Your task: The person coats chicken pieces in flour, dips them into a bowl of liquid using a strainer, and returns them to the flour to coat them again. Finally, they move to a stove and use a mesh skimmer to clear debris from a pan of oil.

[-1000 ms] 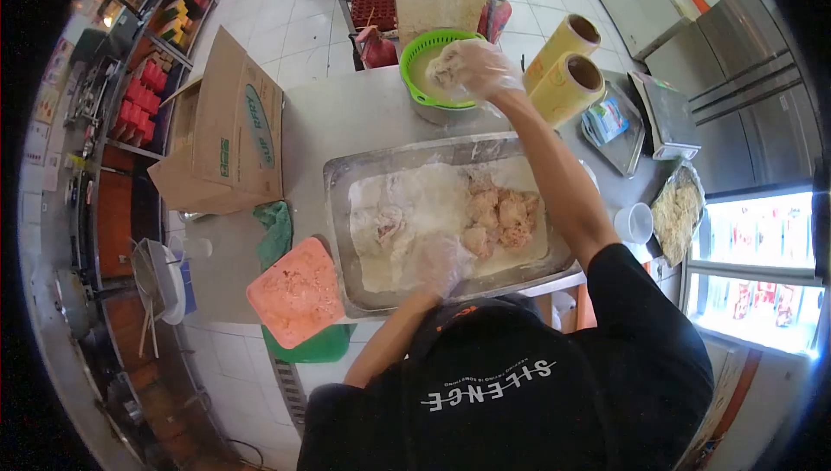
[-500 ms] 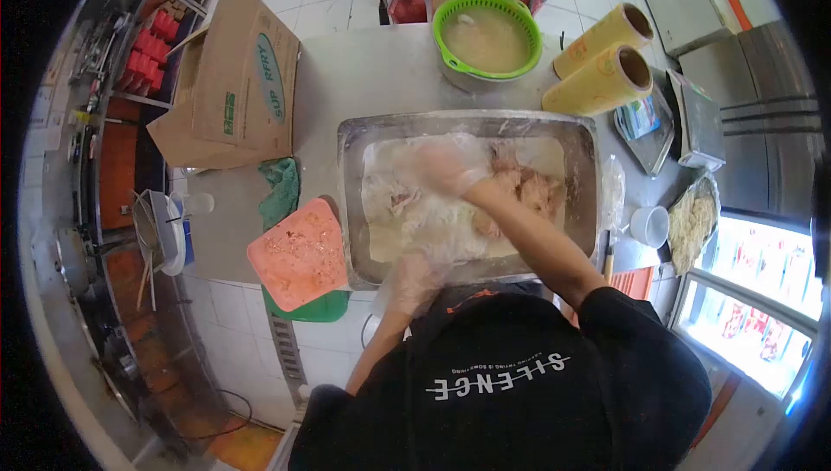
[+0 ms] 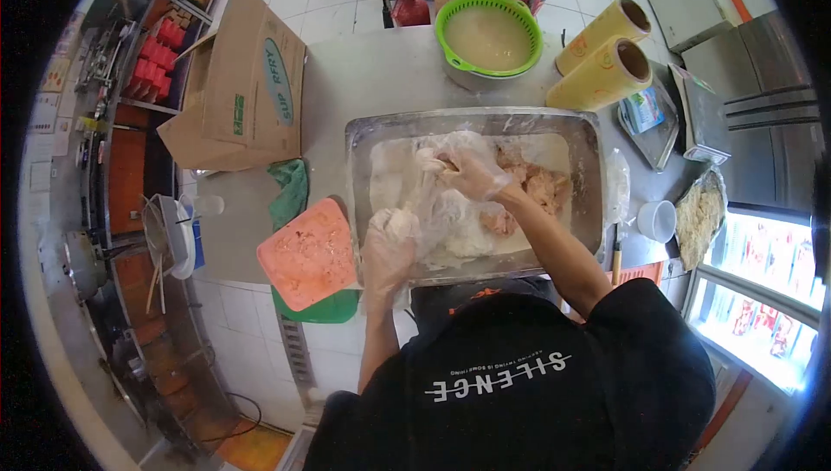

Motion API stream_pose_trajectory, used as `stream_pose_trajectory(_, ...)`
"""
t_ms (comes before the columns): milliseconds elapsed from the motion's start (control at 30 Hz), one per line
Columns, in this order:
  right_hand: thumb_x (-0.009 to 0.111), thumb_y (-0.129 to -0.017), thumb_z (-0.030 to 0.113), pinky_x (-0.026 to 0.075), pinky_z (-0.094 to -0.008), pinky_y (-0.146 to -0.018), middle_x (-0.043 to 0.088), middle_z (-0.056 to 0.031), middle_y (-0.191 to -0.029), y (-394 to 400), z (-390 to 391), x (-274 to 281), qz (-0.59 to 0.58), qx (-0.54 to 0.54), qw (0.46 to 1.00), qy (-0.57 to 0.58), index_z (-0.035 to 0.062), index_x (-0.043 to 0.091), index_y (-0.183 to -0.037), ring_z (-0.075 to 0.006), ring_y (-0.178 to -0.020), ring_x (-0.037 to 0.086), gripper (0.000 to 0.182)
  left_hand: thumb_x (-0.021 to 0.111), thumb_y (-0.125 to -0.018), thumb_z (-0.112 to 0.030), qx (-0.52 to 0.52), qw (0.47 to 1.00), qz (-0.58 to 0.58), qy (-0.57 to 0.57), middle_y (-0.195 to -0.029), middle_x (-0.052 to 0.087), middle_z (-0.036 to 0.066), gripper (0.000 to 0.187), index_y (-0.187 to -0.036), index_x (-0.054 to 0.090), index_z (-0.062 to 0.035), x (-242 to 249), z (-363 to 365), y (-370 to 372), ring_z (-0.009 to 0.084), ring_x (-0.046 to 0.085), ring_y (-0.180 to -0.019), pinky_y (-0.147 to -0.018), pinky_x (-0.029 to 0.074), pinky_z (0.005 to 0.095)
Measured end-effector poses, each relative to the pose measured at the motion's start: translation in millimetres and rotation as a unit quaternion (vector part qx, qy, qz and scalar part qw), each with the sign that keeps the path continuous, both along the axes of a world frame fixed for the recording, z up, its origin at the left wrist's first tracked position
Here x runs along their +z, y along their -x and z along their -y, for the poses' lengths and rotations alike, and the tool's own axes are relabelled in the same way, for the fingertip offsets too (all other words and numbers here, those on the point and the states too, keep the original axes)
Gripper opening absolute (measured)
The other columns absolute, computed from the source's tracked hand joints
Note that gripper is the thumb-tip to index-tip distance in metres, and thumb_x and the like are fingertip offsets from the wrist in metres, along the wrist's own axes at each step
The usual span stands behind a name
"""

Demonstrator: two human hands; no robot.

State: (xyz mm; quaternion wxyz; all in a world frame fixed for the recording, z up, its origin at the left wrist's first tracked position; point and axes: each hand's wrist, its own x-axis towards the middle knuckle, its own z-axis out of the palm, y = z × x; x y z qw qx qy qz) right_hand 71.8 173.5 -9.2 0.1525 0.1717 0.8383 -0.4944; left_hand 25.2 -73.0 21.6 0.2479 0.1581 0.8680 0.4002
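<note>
A large metal tray (image 3: pixel 589 211) holds white flour (image 3: pixel 394 177), with raw meat pieces (image 3: pixel 544 190) bare at its right side. My left hand (image 3: pixel 387 261), in a clear plastic glove, is closed around a flour-coated piece of meat (image 3: pixel 399 225) at the tray's left front. Higher in the tray, my gloved right hand (image 3: pixel 476 175) grips another floured piece (image 3: pixel 428 160) between thumb and fingers. A heap of floured meat (image 3: pixel 463 224) lies between and below the hands. The hidden fingertips are partly covered by flour and glove.
Left of the tray are a pink tray (image 3: pixel 305 254), a green cloth (image 3: pixel 288 194) and a cardboard box (image 3: pixel 247 90). Behind it sits a green colander (image 3: pixel 489 34) with cloudy liquid. Film rolls (image 3: pixel 599 77), a white cup (image 3: pixel 656 222) and a knife handle (image 3: pixel 616 259) are to the right.
Both hands were blurred over the flour; now each shows a coated piece in its grasp. My left hand has moved up and left from the tray's front edge.
</note>
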Motion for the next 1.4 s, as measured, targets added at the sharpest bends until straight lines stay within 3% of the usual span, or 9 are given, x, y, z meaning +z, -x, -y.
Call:
stream_pose_trajectory(133, 0.064, -0.086, 0.024, 0.044, -0.0406, -0.102, 0.058, -0.0285, -0.127, -31.4, 18.5, -18.6, -0.268, -0.081, 0.944, -0.173, 0.0017, 0.044, -0.142, -0.0388, -0.116, 0.057, 0.063, 0.074, -0.081, -0.022, -0.035, 0.996, 0.069, -0.049, -0.109, 0.068, 0.017, 0.054, -0.125, 0.056, 0.0017, 1.9, -27.3, 10.5, 0.0213, 0.065, -0.103, -0.09, 0.05, 0.0354)
stream_pose_trajectory(267, 0.072, -0.077, 0.024, 0.043, -0.0388, -0.104, 0.057, -0.0274, -0.128, -39.7, 14.9, 34.1, -0.048, -0.004, 0.999, -0.013, 0.0003, 0.034, -0.148, -0.0372, -0.119, 0.057, 0.083, 0.067, -0.085, -0.007, -0.109, 0.969, 0.054, -0.217, -0.111, 0.065, 0.013, 0.047, -0.128, 0.053, 0.0033, -67.8, -38.7, 3.2, 0.0212, 0.064, -0.106, -0.09, 0.052, 0.0326)
stream_pose_trajectory(367, 0.074, -0.076, 0.026, 0.046, -0.0367, -0.101, 0.06, -0.0247, -0.122, -48.4, 16.4, 22.1, -0.094, 0.017, 0.995, -0.031, -0.0024, 0.038, -0.145, -0.0339, -0.116, 0.06, 0.083, 0.068, -0.085, -0.006, -0.047, 0.926, 0.199, -0.318, -0.11, 0.065, 0.013, 0.046, -0.127, 0.053, 0.0043, -5.6, -55.1, -25.6, 0.023, 0.064, -0.104, -0.09, 0.052, 0.0343)
stream_pose_trajectory(533, 0.075, -0.076, 0.022, 0.046, -0.0372, -0.101, 0.063, -0.0192, -0.123, -57.5, 13.5, 12.7, -0.035, -0.05, 0.997, 0.041, -0.0021, 0.048, -0.138, -0.031, -0.117, 0.06, 0.072, 0.067, -0.087, -0.022, -0.105, 0.994, 0.032, 0.014, -0.102, 0.068, 0.022, 0.042, -0.117, 0.059, 0.0058, 28.5, -59.8, -12.6, 0.0305, 0.067, -0.099, -0.087, 0.051, 0.0396)
stream_pose_trajectory(767, 0.068, -0.085, 0.018, 0.052, -0.0351, -0.089, 0.07, -0.0135, -0.11, -40.6, -61.0, 81.4, -0.18, -0.207, 0.958, 0.088, 0.0061, 0.059, -0.128, -0.0213, -0.104, 0.066, 0.045, 0.065, -0.087, -0.037, 0.061, 0.987, -0.145, 0.01, -0.093, 0.071, 0.022, 0.044, -0.108, 0.068, 0.0013, 8.8, -35.2, 23.3, 0.0348, 0.069, -0.088, -0.082, 0.051, 0.0443)
stream_pose_trajectory(833, 0.068, -0.085, 0.02, 0.052, -0.0344, -0.086, 0.071, -0.0112, -0.108, -15.8, -82.0, 108.1, -0.242, -0.267, 0.933, -0.013, 0.0069, 0.06, -0.127, -0.0209, -0.1, 0.067, 0.045, 0.065, -0.087, -0.039, 0.119, 0.989, -0.074, 0.039, -0.1, 0.07, 0.022, 0.047, -0.11, 0.067, 0.0015, -77.9, -22.7, 29.0, 0.0341, 0.067, -0.096, -0.086, 0.049, 0.0434)
stream_pose_trajectory(967, 0.07, -0.081, 0.034, 0.052, -0.0377, -0.086, 0.071, -0.0149, -0.106, 45.2, -143.4, 107.9, -0.22, -0.273, 0.897, -0.268, 0.0079, 0.065, -0.12, -0.0286, -0.097, 0.068, 0.047, 0.064, -0.087, -0.045, 0.085, 0.992, 0.075, 0.051, -0.121, 0.064, 0.023, 0.057, -0.119, 0.063, 0.002, -81.3, -31.9, 24.6, 0.0345, 0.059, -0.117, -0.096, 0.045, 0.0414)
stream_pose_trajectory(1200, 0.069, -0.079, 0.039, 0.052, -0.041, -0.08, 0.071, -0.0159, -0.094, 98.3, -196.3, 23.9, -0.119, -0.182, 0.924, -0.316, 0.013, 0.073, -0.099, -0.0338, -0.091, 0.067, 0.033, 0.074, -0.078, -0.045, 0.163, 0.971, 0.121, 0.129, -0.12, 0.065, 0.022, 0.061, -0.117, 0.063, 0.0001, -171.1, -57.2, 30.7, 0.034, 0.062, -0.113, -0.092, 0.049, 0.0414)
stream_pose_trajectory(1400, 0.06, -0.087, 0.025, 0.052, -0.0459, -0.085, 0.07, -0.0148, -0.103, 51.1, -60.2, 23.5, -0.186, -0.153, 0.909, -0.342, 0.0137, 0.07, -0.108, -0.0366, -0.094, 0.066, 0.026, 0.08, -0.07, -0.04, 0.228, 0.967, 0.109, 0.045, -0.111, 0.068, 0.022, 0.057, -0.109, 0.065, -0.0016, -235.7, -41.8, 23.8, 0.0346, 0.066, -0.104, -0.087, 0.051, 0.0424)
